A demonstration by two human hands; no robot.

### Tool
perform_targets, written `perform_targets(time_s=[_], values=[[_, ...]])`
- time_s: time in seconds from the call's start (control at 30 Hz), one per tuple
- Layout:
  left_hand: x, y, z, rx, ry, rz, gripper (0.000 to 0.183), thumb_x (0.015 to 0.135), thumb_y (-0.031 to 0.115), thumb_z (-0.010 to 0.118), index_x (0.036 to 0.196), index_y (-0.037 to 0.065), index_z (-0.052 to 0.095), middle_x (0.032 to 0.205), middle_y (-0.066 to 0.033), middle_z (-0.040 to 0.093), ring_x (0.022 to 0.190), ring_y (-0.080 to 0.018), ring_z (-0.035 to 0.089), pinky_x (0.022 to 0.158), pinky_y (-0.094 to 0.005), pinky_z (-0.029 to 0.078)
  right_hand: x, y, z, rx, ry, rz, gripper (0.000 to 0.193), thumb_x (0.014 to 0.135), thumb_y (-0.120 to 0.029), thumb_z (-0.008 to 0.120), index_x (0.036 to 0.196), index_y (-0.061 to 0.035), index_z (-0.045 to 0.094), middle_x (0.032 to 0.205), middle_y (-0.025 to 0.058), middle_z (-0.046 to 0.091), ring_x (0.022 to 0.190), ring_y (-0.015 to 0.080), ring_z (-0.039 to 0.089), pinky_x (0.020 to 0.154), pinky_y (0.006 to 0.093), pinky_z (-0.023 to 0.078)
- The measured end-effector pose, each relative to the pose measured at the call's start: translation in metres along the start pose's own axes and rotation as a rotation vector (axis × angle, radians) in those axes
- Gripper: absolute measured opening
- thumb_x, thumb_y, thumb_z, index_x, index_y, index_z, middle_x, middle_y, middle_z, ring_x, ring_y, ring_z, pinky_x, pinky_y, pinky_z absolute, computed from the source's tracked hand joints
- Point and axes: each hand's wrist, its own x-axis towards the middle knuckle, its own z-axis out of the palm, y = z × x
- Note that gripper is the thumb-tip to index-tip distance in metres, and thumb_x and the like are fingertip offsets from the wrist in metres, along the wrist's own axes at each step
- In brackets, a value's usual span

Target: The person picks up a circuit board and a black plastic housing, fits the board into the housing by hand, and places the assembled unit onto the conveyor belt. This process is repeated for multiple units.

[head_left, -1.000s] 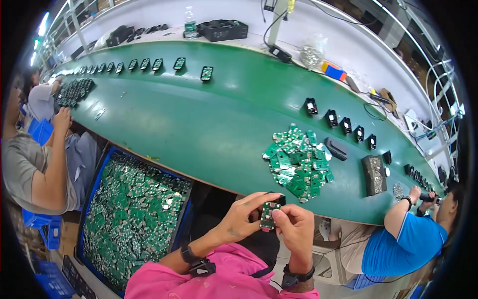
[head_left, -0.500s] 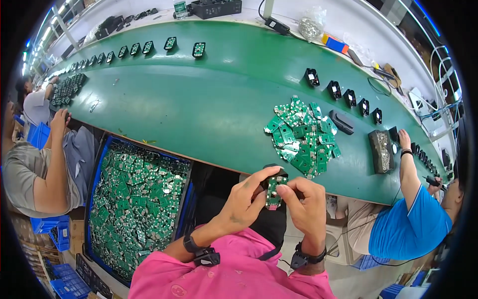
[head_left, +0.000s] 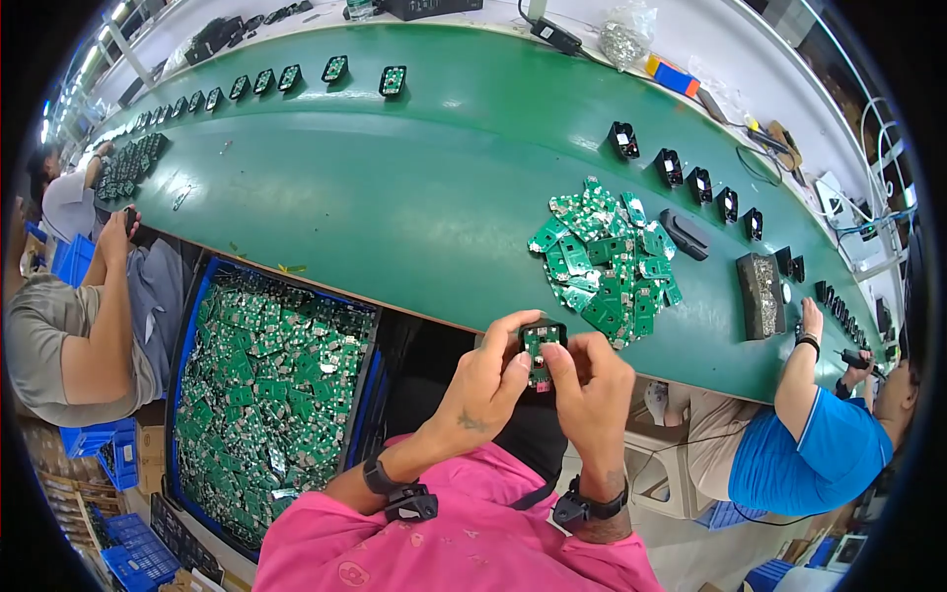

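Observation:
Just off the table's near edge, both my hands hold a small black plastic casing (head_left: pixel 559 327) with a green circuit board (head_left: pixel 540 345) in its open side. My left hand (head_left: pixel 483 390) is closed round its left side, the thumb along the edge. On the other side, my right hand (head_left: pixel 597 380) grips it with curled fingers, its thumb on the board. Something pink shows at the board's lower end. Beyond my right hand lies a loose pile of green circuit boards (head_left: pixel 612 261) on the green table (head_left: pixel 395 207).
A blue-edged bin (head_left: pixel 266 405) full of boards stands left of me. Filled casings (head_left: pixel 393 81) line the far left; other black casings (head_left: pixel 671 168) stand at right, near a black shell (head_left: pixel 685 235) and a dark block (head_left: pixel 760 296). Co-workers sit at left (head_left: pixel 89 345) and right (head_left: pixel 809 444).
My hands have risen slightly with the casing, and its open face now shows more fully. The right co-worker's hand has moved away from the black casing beside the block, toward the near edge.

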Motion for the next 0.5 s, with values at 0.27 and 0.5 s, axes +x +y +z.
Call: perform_targets(time_s=[0.27, 0.5], values=[[0.002, -0.010, -0.001, 0.065, 0.017, 0.069, 0.041, 0.099, 0.007, 0.045, 0.140, 0.001, 0.042, 0.097, -0.0135, 0.065, 0.075, -0.0104, 0.057, 0.069, -0.0270, 0.049, -0.001, 0.000, 0.006, 0.091, -0.139, -0.021, 0.038, 0.102, -0.019, 0.054, 0.134, 0.0031, 0.054, 0.087, 0.0213, 0.068, 0.070, 0.0315, 0.069, 0.063, 0.0387, 0.053], [0.015, -0.003, -0.001, 0.050, 0.018, 0.072, 0.042, 0.097, 0.006, 0.046, 0.139, 0.001, 0.044, 0.088, -0.0106, 0.063, 0.068, -0.0101, 0.055, 0.064, -0.0265, 0.047, 0.007, 0.009, 0.016, 0.016, -0.041, -0.110, 0.038, 0.102, -0.017, 0.053, 0.134, 0.0030, 0.056, 0.093, 0.0220, 0.068, 0.074, 0.0316, 0.068, 0.067, 0.0380, 0.052]])
